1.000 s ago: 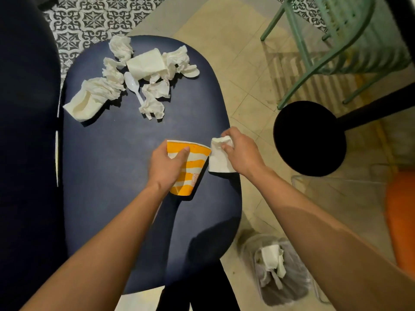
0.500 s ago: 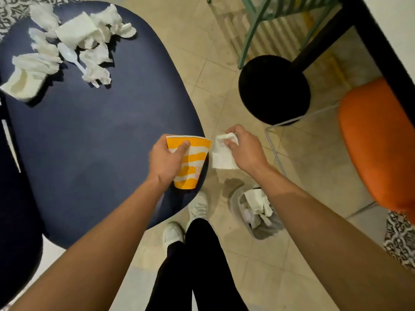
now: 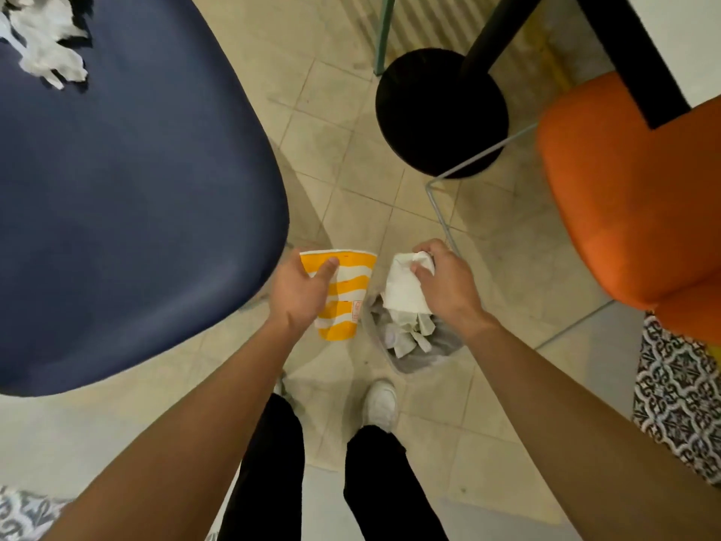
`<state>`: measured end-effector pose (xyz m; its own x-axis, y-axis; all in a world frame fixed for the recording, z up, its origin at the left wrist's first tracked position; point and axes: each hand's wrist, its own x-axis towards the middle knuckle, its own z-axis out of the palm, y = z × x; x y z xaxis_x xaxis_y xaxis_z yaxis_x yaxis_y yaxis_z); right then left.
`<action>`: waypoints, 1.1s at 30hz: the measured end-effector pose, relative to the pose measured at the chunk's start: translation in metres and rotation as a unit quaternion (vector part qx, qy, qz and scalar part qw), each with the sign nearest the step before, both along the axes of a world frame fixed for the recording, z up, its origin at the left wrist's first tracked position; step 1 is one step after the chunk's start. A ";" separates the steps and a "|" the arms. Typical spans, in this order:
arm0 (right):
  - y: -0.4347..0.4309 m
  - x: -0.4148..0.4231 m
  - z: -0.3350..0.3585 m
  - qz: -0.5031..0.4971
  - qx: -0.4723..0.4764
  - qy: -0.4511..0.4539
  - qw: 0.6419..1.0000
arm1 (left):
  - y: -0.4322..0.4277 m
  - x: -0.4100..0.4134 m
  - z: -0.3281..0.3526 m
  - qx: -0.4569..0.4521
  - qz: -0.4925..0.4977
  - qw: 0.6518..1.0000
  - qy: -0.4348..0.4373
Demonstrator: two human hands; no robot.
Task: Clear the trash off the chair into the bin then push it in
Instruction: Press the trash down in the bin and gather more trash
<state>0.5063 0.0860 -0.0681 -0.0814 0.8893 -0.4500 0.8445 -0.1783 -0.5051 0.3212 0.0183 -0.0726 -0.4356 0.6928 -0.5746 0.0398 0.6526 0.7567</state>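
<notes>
Two pieces of trash are off the seat and in the air. The left hand [image 3: 300, 296] grips an orange-and-white striped paper cup [image 3: 351, 279], its fingers [image 3: 327, 268] clamped on the wall just under the rim, with the mouth up and tilted a little. The right hand [image 3: 448, 290] pinches a crumpled white napkin [image 3: 404, 290] between thumb and curled fingertips, so that it hangs down. The napkin is right above the mouth of the small bin [image 3: 448, 347], which stands on the tiled floor [image 3: 351, 158] ahead of the person's white shoe [image 3: 380, 402] and already holds a heap of white paper. The cup is just beside the bin on the chair's side, over bare floor and not over the opening. The step in hand looks like the drop of this load. As I judge it, the next move asks the right fingers to spread and let the napkin fall. The left hand must first shift rightward until the cup is over the opening, then let go. The bin is narrow and fairly full, so a cup dropped off-centre could bounce out. Much of the task is left: more crumpled paper [image 3: 47, 48] lies at the far corner of the navy chair [image 3: 136, 208], and pushing the chair in waits on that.
</notes>
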 end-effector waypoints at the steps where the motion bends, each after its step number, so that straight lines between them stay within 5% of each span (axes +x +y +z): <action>1: -0.004 0.009 -0.004 -0.002 -0.006 -0.004 1.000 | -0.002 0.008 -0.004 -0.008 0.001 1.000 0.002; 16: -0.025 0.116 -0.105 0.024 -0.061 -0.105 0.992 | -0.018 0.148 -0.121 -0.100 0.036 0.994 0.013; 29: -0.034 0.138 -0.215 0.075 -0.024 -0.174 0.982 | -0.001 0.202 -0.225 -0.136 -0.071 0.987 0.047; 33: -0.035 0.139 -0.239 0.053 -0.055 -0.132 0.988 | 0.002 0.208 -0.246 -0.149 -0.135 0.977 0.078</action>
